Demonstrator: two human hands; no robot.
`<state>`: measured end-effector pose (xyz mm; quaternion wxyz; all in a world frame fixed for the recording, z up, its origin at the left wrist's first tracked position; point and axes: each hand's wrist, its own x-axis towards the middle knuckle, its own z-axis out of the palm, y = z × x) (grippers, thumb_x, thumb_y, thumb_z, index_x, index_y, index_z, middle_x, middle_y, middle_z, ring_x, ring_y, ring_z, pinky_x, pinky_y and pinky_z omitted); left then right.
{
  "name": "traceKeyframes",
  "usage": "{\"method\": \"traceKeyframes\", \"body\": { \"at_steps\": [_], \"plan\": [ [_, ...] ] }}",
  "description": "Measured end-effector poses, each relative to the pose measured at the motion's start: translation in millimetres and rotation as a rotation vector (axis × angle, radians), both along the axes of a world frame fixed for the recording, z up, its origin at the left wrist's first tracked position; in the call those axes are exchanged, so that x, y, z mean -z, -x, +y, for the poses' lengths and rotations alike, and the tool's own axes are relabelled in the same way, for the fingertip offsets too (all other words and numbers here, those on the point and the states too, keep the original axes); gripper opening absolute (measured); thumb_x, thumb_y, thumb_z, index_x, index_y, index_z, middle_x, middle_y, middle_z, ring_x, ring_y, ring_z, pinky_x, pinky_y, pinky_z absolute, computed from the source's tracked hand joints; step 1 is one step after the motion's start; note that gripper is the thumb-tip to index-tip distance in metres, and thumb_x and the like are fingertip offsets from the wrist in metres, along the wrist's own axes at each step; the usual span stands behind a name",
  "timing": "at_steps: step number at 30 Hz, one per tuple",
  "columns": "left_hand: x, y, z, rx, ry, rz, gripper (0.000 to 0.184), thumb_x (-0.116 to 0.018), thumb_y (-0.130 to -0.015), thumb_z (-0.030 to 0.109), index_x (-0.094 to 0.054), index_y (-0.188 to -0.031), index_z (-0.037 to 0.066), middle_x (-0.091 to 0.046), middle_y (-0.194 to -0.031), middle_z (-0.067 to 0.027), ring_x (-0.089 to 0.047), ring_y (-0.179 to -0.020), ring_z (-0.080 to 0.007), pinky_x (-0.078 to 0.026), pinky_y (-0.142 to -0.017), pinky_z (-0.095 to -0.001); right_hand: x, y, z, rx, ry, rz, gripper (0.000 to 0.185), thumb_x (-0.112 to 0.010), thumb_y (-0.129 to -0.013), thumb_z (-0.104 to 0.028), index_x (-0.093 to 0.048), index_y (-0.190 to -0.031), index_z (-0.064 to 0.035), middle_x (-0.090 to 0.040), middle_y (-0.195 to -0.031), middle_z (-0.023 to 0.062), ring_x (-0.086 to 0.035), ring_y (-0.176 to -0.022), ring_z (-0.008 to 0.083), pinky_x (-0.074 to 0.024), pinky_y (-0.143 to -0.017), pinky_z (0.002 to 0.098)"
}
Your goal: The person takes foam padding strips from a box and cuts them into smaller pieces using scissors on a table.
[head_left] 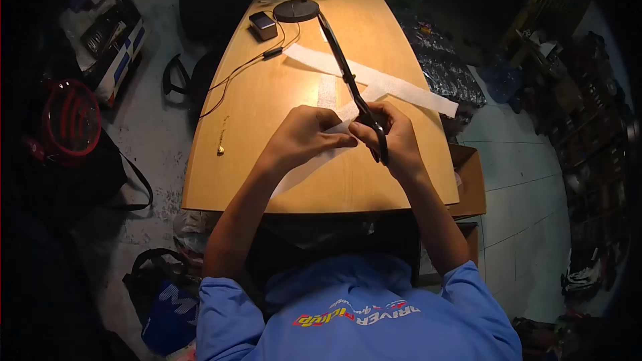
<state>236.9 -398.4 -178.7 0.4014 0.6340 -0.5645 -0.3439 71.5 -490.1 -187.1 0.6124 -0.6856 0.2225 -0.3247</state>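
My left hand (pixel 304 137) is closed in a pinch on a white foam strip (pixel 304 172), which slants across the near part of the wooden table. In my right hand (pixel 394 137) is a pair of long black scissors (pixel 353 87), its handles in my fingers and its blades pointing away from me. Both hands are close together over the table, their fingertips almost meeting. Beyond them lies another long white strip (pixel 314 60), crossing under the scissors. My fingers partly hide the strip and the handles.
The wooden table (pixel 254 140) carries a gold chain with a pendant (pixel 221 150), a small black device (pixel 263 26), a black cable (pixel 234 70) and a round black stand base (pixel 296 11). A cardboard box (pixel 469 180) stands by the right edge.
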Motion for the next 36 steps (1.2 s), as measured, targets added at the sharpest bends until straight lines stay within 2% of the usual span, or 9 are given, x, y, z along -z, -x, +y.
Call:
{"method": "traceKeyframes", "body": {
  "at_steps": [4, 9, 14, 17, 20, 23, 27, 28, 36],
  "plan": [
    [0, -2, 2, 0.007, -0.022, 0.059, 0.02, -0.073, -0.08, 0.013, -0.066, -0.088, -0.004, -0.066, -0.073, -0.0062, -0.06, -0.064, -0.0086, -0.046, -0.058, -0.0221, 2, 0, 1, -0.019, -0.002, -0.025, 0.038, -0.072, -0.078, -0.01, -0.055, -0.108, 0.0063, -0.063, -0.084, 0.007, -0.061, -0.074, 0.0097, -0.049, -0.067, 0.0211],
    [1, -24, 19, 0.054, -0.076, 0.025, 0.025, -0.074, -0.079, 0.017, -0.068, -0.088, -0.005, -0.065, -0.07, -0.005, -0.059, -0.063, -0.0087, -0.046, -0.058, -0.023, 3, 13, -38, 0.137, 0.09, -0.082, 0.035, -0.071, -0.077, -0.006, -0.056, -0.107, 0.0047, -0.063, -0.085, 0.0052, -0.056, -0.07, 0.0073, -0.0449, -0.061, 0.0192],
    [9, -46, 37, 0.015, -0.078, 0.182, 0.026, -0.074, -0.08, 0.019, -0.069, -0.091, -0.005, -0.066, -0.074, -0.0052, -0.06, -0.066, -0.009, -0.047, -0.06, -0.0227, -8, 31, -60, 0.231, 0.147, -0.172, 0.035, -0.069, -0.081, -0.011, -0.053, -0.107, 0.0063, -0.055, -0.077, 0.0002, -0.049, -0.063, 0.0037, -0.0402, -0.055, 0.0184],
    [15, -45, 36, -0.08, 0.037, 0.223, 0.025, -0.073, -0.082, 0.018, -0.069, -0.091, -0.005, -0.066, -0.074, -0.0054, -0.059, -0.065, -0.0092, -0.047, -0.059, -0.0222, -11, 33, -51, 0.304, 0.253, -0.058, 0.035, -0.07, -0.082, -0.014, -0.054, -0.106, 0.0056, -0.053, -0.076, -0.001, -0.047, -0.062, 0.0032, -0.0375, -0.054, 0.0178],
    [13, -54, 34, -0.173, 0.125, 0.235, 0.024, -0.072, -0.082, 0.017, -0.069, -0.092, -0.005, -0.066, -0.074, -0.0056, -0.059, -0.065, -0.009, -0.047, -0.06, -0.0217, 2, 48, -46, 0.255, 0.25, -0.017, 0.036, -0.071, -0.082, -0.019, -0.054, -0.104, 0.0043, -0.051, -0.075, -0.002, -0.046, -0.062, 0.003, -0.0362, -0.054, 0.0176],
    [3, -68, 36, -0.218, 0.219, 0.322, 0.025, -0.073, -0.082, 0.017, -0.069, -0.094, -0.005, -0.067, -0.077, -0.0061, -0.059, -0.066, -0.009, -0.046, -0.06, -0.0219, 10, 73, -27, 0.111, 0.239, 0.06, 0.044, -0.074, -0.081, -0.024, -0.051, -0.106, 0.0032, -0.05, -0.08, -0.0011, -0.049, -0.071, 0.0056, -0.0416, -0.064, 0.0201],
    [-1, -81, 31, -0.266, 0.33, 0.437, 0.026, -0.073, -0.081, 0.017, -0.069, -0.095, -0.005, -0.066, -0.076, -0.006, -0.059, -0.064, -0.0095, -0.046, -0.059, -0.022, 12, 96, 7, -0.091, -0.066, 0.118, 0.05, -0.076, -0.078, -0.019, -0.047, -0.113, 0.0029, -0.051, -0.091, 0.0035, -0.051, -0.083, 0.0101, -0.0452, -0.074, 0.0238],
    [-1, -83, 28, -0.267, 0.34, 0.46, 0.026, -0.073, -0.081, 0.017, -0.069, -0.096, -0.005, -0.066, -0.076, -0.0061, -0.059, -0.064, -0.0096, -0.046, -0.059, -0.0219, 15, 98, 11, -0.128, -0.035, 0.176, 0.055, -0.079, -0.075, -0.019, -0.047, -0.115, 0.0028, -0.052, -0.091, 0.0042, -0.052, -0.083, 0.0107, -0.045, -0.076, 0.0247],
    [6, -54, 17, -0.197, 0.208, 0.529, 0.027, -0.072, -0.082, 0.017, -0.068, -0.094, -0.007, -0.066, -0.076, -0.0075, -0.06, -0.064, -0.0103, -0.047, -0.058, -0.0219, 20, 77, 26, -0.258, -0.045, 0.202, 0.063, -0.082, -0.072, -0.031, -0.048, -0.112, 0.003, -0.054, -0.086, 0.0029, -0.052, -0.08, 0.0097, -0.0439, -0.071, 0.0245]
  ]
}}
